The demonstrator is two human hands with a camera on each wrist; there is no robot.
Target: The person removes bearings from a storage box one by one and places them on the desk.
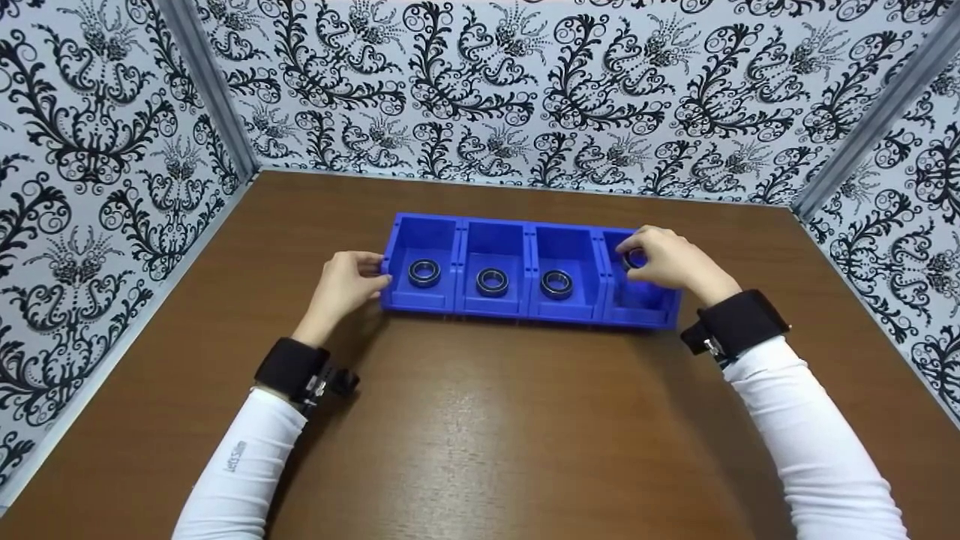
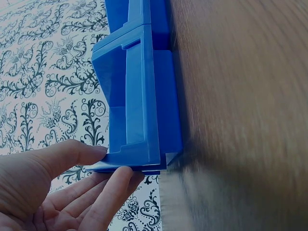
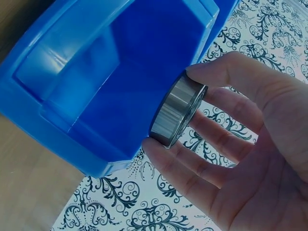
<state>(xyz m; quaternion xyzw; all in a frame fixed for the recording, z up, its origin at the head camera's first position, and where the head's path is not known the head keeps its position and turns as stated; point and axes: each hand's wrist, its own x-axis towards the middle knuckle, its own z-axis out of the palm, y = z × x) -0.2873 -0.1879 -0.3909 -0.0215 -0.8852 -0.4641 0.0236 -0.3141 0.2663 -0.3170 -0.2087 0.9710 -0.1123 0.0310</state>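
Observation:
A row of joined blue bins (image 1: 491,306) stands on the table. My left hand (image 1: 347,289) grips its left end wall, with the thumb on the top edge and the fingers along the outer side in the left wrist view. Over the rightmost bin, my right hand (image 1: 667,259) pinches a ball bearing (image 3: 175,110) by its rim between thumb and fingers; its steel outer ring faces the right wrist camera. Each of the other bins has one bearing lying flat: the left one (image 1: 424,273), the middle one (image 1: 492,282) and another (image 1: 556,284) to its right.
The brown wooden table (image 1: 457,420) extends in front of the bins and to both sides. Patterned black-and-white panels (image 1: 495,97) rise behind it and at the left and right, joined by grey corner posts (image 1: 214,90).

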